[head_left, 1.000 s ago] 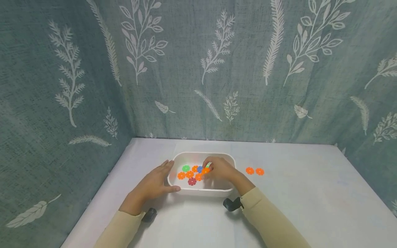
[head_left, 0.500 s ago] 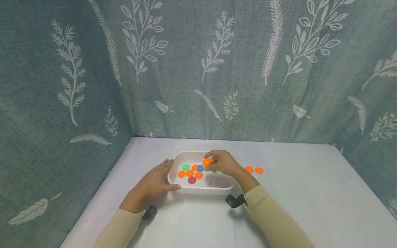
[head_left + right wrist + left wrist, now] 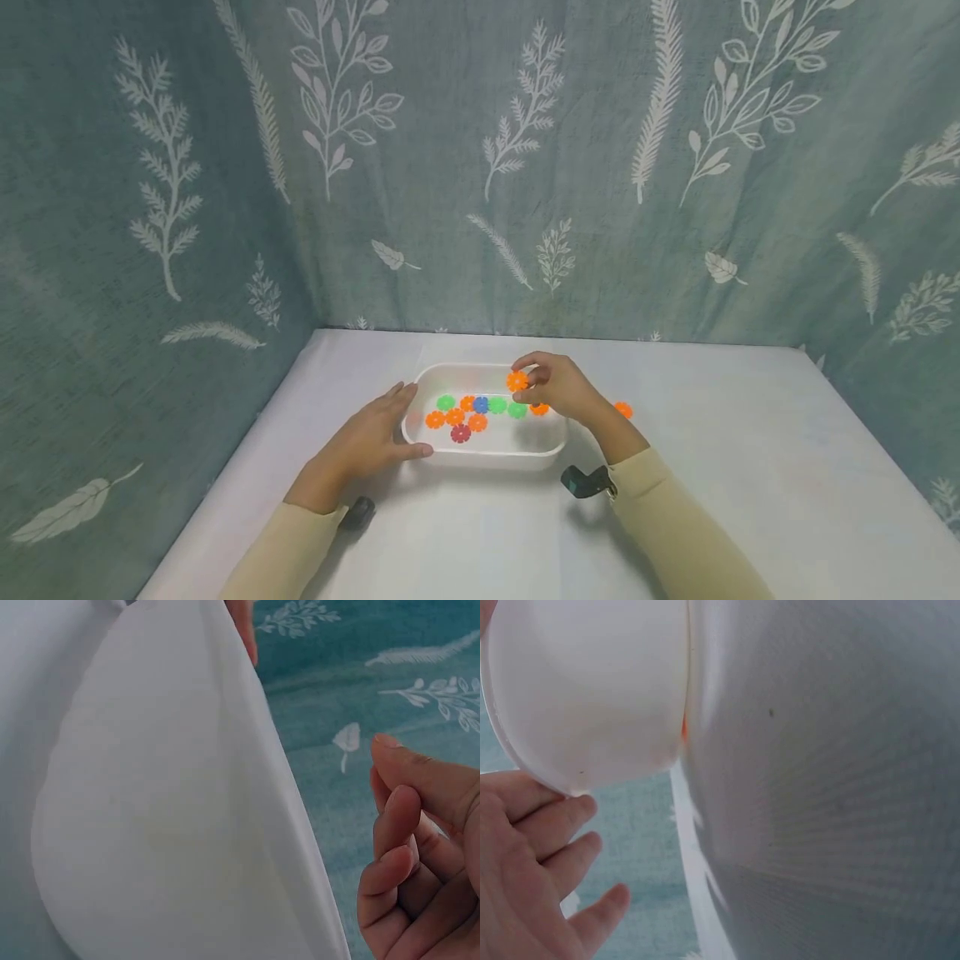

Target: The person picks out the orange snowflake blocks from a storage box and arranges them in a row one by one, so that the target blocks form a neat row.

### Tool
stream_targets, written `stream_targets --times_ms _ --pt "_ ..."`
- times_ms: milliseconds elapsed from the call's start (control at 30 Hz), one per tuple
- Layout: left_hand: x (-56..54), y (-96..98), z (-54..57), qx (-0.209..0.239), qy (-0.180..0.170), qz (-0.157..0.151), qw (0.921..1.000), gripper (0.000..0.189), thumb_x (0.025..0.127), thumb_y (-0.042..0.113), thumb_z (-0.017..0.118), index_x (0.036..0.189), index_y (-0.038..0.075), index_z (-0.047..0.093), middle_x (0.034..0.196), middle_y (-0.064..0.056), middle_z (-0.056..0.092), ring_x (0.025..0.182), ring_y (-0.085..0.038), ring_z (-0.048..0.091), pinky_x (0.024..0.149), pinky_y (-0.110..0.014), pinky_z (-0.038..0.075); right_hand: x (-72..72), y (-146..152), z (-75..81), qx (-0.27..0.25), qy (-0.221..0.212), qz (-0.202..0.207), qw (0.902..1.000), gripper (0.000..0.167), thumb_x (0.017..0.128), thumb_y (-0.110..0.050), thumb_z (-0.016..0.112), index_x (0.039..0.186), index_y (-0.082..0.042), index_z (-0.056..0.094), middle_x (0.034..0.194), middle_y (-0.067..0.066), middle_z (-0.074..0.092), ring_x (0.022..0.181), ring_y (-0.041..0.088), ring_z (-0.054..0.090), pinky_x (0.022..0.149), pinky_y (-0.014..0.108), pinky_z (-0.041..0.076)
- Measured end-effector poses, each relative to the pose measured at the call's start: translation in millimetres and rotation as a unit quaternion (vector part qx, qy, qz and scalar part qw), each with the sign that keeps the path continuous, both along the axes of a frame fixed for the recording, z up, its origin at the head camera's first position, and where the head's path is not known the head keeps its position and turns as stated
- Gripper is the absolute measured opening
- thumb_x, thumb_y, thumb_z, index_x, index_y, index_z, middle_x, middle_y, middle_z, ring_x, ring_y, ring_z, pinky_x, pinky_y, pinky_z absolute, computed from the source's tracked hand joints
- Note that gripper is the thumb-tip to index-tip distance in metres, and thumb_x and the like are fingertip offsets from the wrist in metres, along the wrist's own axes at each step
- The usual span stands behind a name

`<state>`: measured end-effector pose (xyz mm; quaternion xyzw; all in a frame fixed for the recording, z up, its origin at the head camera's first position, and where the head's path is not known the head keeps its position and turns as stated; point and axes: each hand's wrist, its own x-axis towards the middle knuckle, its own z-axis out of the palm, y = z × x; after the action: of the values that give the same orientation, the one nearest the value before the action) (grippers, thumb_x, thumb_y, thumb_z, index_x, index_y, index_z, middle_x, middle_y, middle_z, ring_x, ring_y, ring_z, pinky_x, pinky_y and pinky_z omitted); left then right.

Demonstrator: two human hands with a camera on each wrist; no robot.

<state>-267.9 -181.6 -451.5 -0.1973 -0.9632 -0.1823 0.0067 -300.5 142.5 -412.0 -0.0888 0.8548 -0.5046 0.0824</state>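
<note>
A white plastic tub (image 3: 480, 458) holds several flower-shaped discs: orange (image 3: 435, 420), green (image 3: 517, 410), a blue disc (image 3: 481, 405) and a dark red disc (image 3: 461, 433). My left hand (image 3: 375, 433) rests against the tub's left end, thumb on the front rim. In the left wrist view its fingers (image 3: 562, 825) are spread, one touching the rim. Over the tub's right part, my right hand (image 3: 562, 387) pinches an orange flower-shaped disc (image 3: 517, 381) between thumb and finger. The right wrist view shows curled fingers (image 3: 394, 870), with the disc hidden.
An orange disc (image 3: 623, 410) lies on the white table (image 3: 712, 467) to the right of the tub, partly behind the right wrist. Patterned green-grey cloth (image 3: 480, 250) closes off the back and sides.
My right hand has lifted the orange disc from among the others and moved it up and to the right. The left hand has stayed on the tub.
</note>
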Motion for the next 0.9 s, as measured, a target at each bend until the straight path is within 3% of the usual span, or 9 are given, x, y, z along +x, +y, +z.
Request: stream_targets --times_ms 333,567,900 --pt "-0.5 1.4 -1.9 -0.006 -0.003 0.015 0.9999 0.118 0.065 0.084 0.06 0.154 0.013 0.029 0.156 -0.011 0.031 0.142 -0.034 0.028 0.103 -0.063 0.032 1.9 26 -7.4 -0.007 0.004 -0.009 0.9999 0.043 0.076 -0.013 0.084 0.116 -0.015 0.067 0.101 0.006 0.065 0.081 0.026 0.064 0.075 0.042 0.056" --pt "-2.6 0.3 0.1 -0.006 -0.002 0.014 0.9999 0.118 0.065 0.082 0.062 0.154 0.013 0.028 0.156 -0.013 0.029 0.141 -0.036 0.028 0.103 -0.063 0.032 1.8 41 -13.1 0.018 0.023 -0.04 0.9988 0.043 0.076 -0.022 0.085 0.116 -0.018 0.068 0.116 0.003 0.062 0.097 0.025 0.058 0.079 0.037 0.053" --pt "-1.0 0.1 -1.8 -0.007 0.004 0.009 0.9999 0.118 0.065 0.084 0.06 0.154 0.013 0.028 0.157 -0.008 0.03 0.144 -0.031 0.024 0.106 -0.06 0.03 6.7 54 -19.9 0.009 0.003 -0.068 0.9976 0.044 0.077 -0.018 0.084 0.118 -0.016 0.069 0.116 0.001 0.064 0.09 0.025 0.056 0.073 0.033 0.05"
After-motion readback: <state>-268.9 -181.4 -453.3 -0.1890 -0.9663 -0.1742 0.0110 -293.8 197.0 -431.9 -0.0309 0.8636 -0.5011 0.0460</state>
